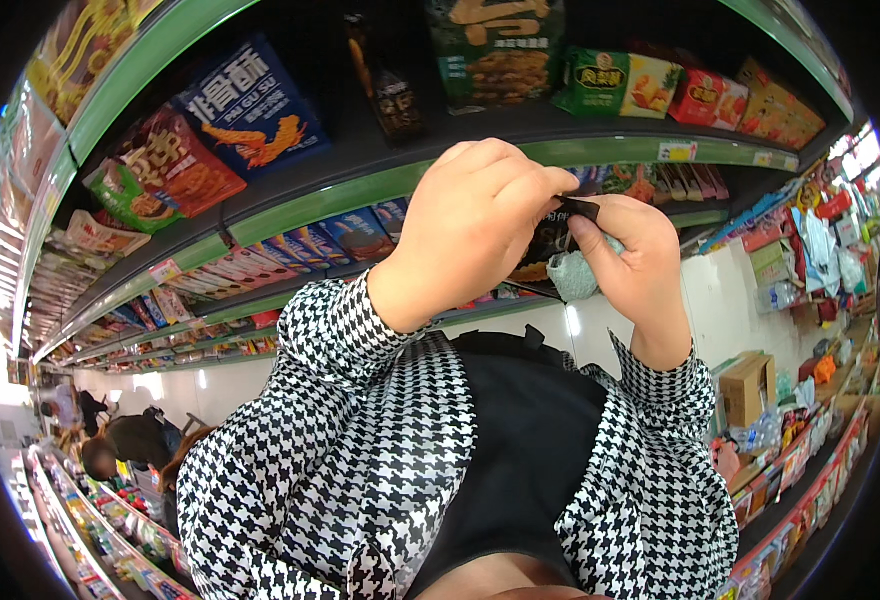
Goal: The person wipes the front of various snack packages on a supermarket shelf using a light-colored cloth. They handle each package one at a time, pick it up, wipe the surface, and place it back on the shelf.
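Note:
My left hand [473,221] pinches the upper edge of a dark snack packet [533,259] with thumb and finger; its palm hides part of the packet. On the other side, my right hand [627,251] grips the packet's top corner between thumb and bent forefinger. A grey-green cloth [578,274] is bunched under the right hand, against the packet. Both hands are in front of the shelf's green edge [342,187]. Behind them on the upper shelf stand a blue snack bag [252,112] and a large dark green snack bag [500,67].
Red and green bags [184,161] lie at the left of the shelf, small green and red packets [627,82] at the right. Lower shelves hold rows of packets [290,251]. A cardboard box [746,390] stands at right. A person [136,442] bends at far left.

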Demonstrator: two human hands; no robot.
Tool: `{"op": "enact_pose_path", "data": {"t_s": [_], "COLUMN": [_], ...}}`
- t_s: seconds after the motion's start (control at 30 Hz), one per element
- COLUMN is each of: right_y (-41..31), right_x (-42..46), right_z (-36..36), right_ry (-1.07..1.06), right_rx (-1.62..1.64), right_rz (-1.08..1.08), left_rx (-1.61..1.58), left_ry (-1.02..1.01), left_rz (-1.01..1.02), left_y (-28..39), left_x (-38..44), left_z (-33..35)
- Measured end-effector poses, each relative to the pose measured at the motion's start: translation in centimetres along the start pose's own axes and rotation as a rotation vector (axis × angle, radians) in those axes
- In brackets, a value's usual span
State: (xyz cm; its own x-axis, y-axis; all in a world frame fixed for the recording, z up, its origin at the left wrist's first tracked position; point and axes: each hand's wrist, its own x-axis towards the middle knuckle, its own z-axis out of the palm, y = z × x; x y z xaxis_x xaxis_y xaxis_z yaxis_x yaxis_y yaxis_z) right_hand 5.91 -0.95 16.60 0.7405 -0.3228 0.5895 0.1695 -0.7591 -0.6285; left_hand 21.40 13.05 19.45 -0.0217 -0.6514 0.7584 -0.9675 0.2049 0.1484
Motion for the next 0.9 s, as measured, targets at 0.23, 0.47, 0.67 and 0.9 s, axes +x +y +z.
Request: {"op": "enact_pose_path", "data": {"t_s": [0.23, 0.47, 0.67, 0.9], "right_y": [3.3, 7.4, 9.5, 12.3], "right_x": [-2.6, -5.9, -7.4, -8.1], "right_z": [-4.2, -7.5, -9.3, -11.2], "right_ry": [0.237, 0.282, 0.203, 0.427], "right_rx": [0.343, 0.738, 0.863, 0.511], "right_rz": [0.247, 0.479, 0.561, 0.548], "left_rx": [-0.113, -1.443, -1.529, -1.579], "left_ry": [0.132, -0.221, -0.459, -0.386], "left_rz": [-0.2, -0.806, -0.978, -1.208], "left_y": [-1.5, -0.3, 2.1, 3.0], "left_x": [-1.9, -5.9, -5.7, -5.8], "left_z": [1.2, 8.6, 10.9, 13.7]}}
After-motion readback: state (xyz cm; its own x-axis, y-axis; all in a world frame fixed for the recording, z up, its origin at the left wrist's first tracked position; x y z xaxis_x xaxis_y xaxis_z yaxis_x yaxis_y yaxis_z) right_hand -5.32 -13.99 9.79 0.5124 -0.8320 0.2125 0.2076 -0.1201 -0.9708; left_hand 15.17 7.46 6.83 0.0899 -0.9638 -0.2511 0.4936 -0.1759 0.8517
